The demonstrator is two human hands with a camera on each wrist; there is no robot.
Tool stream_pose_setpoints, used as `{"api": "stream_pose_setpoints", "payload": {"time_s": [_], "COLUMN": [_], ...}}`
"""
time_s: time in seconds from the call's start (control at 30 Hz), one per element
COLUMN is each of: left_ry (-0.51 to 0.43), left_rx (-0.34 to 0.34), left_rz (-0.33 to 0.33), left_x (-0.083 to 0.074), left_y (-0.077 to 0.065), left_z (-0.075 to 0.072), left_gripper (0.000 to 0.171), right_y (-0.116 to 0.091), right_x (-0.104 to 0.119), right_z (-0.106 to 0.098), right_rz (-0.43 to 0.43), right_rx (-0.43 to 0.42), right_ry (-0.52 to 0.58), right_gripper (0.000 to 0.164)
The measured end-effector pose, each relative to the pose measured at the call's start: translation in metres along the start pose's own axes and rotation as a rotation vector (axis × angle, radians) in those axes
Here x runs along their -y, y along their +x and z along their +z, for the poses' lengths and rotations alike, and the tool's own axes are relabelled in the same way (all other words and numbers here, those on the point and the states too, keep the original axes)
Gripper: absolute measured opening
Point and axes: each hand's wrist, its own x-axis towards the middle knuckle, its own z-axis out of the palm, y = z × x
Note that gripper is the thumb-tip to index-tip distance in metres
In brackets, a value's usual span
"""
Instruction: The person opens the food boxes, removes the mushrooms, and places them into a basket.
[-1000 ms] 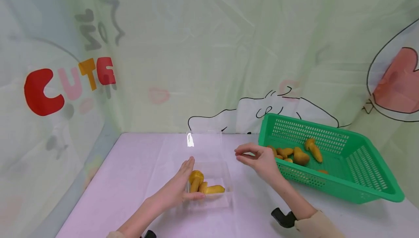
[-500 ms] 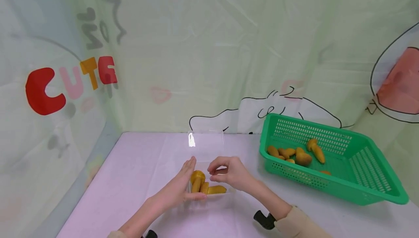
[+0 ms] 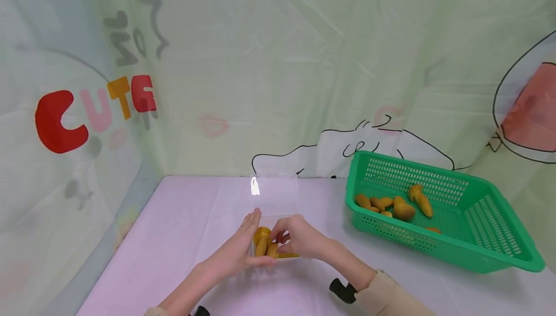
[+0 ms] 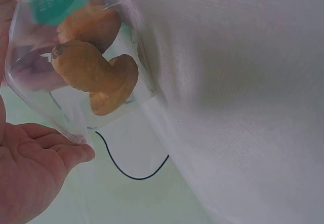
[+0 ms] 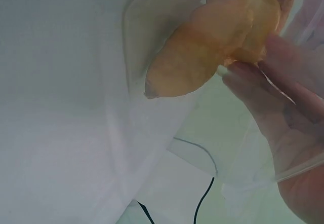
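A clear plastic box [image 3: 288,264] stands mid-table with its transparent lid [image 3: 278,195] raised behind it. Several yellow-brown mushrooms [image 3: 261,248] lie inside, seen through the wall in the left wrist view as a cluster of mushrooms [image 4: 76,67]. My left hand [image 3: 236,246] steadies the box's left side, fingers straight along it and thumb across the front rim. Reaching into the box, my right hand [image 3: 299,237] has curled fingers and thumb at a mushroom's end. In the right wrist view those fingertips [image 5: 235,77] meet the mushroom [image 5: 243,36], next to a longer one.
At the right a green perforated basket [image 3: 443,248] holds several more mushrooms [image 3: 403,209], gathered mostly in its left half. A pale cloth covers the table [image 3: 187,219]. Behind and to the left hangs a printed curtain [image 3: 260,65].
My right hand has come from beside the green basket, leftward and down into the clear box, its fingertips now among the mushrooms. The left hand stays at the box.
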Motion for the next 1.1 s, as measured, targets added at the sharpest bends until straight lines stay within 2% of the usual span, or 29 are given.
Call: {"api": "stream_pose_setpoints", "payload": {"time_s": [0.2,0.47,0.77,0.97,1.1], "left_ry": [-0.005,0.002,0.000,0.000,-0.001], "left_rx": [0.002,0.001,0.005,-0.002,-0.003], "left_rz": [0.000,0.004,0.002,0.011,0.016], "left_x": [-0.0001,0.0008,0.0010,0.0005,0.0013], "left_y": [-0.0003,-0.0002,-0.0002,-0.0004,-0.0008], "left_z": [-0.0007,-0.0004,0.0001,-0.0003,-0.0003], "left_gripper": [0.107,0.106,0.106,0.107,0.107], "right_y": [0.0013,0.0014,0.0026,0.0034,0.0037], "right_x": [0.0028,0.0018,0.0030,0.0048,0.0051], "right_z": [0.0003,0.0013,-0.0008,-0.0013,0.0001], "right_rz": [-0.046,-0.101,-0.095,-0.100,-0.100], "right_rx": [0.023,0.009,0.098,0.113,0.127], "right_ry": [-0.055,-0.106,-0.124,-0.141,-0.109], "right_gripper": [0.017,0.010,0.018,0.017,0.014]}}
